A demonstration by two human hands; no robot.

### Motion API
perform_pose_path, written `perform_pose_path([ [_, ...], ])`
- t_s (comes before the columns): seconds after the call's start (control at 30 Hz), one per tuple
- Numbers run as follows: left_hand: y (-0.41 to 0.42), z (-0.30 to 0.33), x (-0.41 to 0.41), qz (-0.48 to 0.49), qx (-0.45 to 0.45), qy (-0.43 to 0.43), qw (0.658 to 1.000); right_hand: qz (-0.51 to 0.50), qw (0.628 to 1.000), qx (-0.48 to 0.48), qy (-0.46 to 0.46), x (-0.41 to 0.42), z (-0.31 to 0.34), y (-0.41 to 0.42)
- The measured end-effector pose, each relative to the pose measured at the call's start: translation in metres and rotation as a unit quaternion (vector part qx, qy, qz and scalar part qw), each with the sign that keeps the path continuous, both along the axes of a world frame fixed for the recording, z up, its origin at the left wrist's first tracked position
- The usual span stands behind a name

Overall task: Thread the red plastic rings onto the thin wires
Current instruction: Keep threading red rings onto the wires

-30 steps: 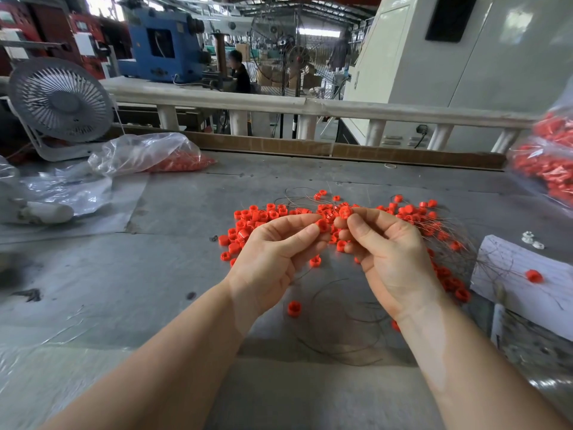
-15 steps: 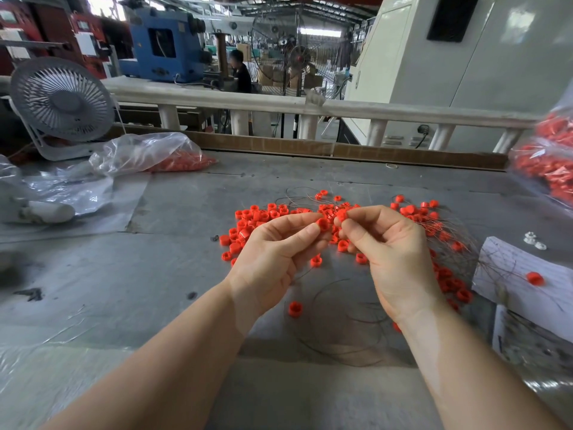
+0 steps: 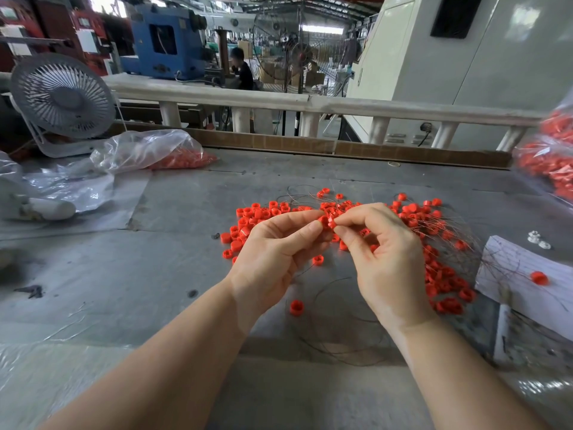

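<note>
Rings [image 3: 327, 221] sit pinched between left hand [image 3: 273, 252] and right hand [image 3: 387, 262] fingertips; slack grip could drop one among loose rings [image 3: 440, 280] below, wire [image 3: 338, 336] slipping free.

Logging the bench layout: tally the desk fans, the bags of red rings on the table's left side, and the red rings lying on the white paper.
Desk fan: 1
Bag of red rings, left side: 1
Red ring on the white paper: 1
Total: 3
</note>
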State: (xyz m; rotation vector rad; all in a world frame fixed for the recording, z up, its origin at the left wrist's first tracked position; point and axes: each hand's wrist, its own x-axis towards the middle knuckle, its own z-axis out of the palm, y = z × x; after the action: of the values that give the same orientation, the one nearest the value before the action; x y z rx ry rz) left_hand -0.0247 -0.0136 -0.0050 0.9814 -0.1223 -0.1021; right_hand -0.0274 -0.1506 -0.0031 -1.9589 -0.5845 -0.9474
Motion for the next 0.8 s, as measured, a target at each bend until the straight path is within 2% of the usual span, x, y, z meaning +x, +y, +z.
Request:
perform_pose_path([
  [0.5,0.0005,-0.0019,-0.0002,0.022,0.055,-0.041,0.997,-0.017,0.998,-0.044,-0.05,-0.0006,-0.0014,-0.0001],
  [0.8,0.0012,-0.0014,-0.0011,0.02,0.059,-0.045,0.997,-0.031,0.994,-0.074,-0.068,0.0001,-0.0011,-0.0015],
])
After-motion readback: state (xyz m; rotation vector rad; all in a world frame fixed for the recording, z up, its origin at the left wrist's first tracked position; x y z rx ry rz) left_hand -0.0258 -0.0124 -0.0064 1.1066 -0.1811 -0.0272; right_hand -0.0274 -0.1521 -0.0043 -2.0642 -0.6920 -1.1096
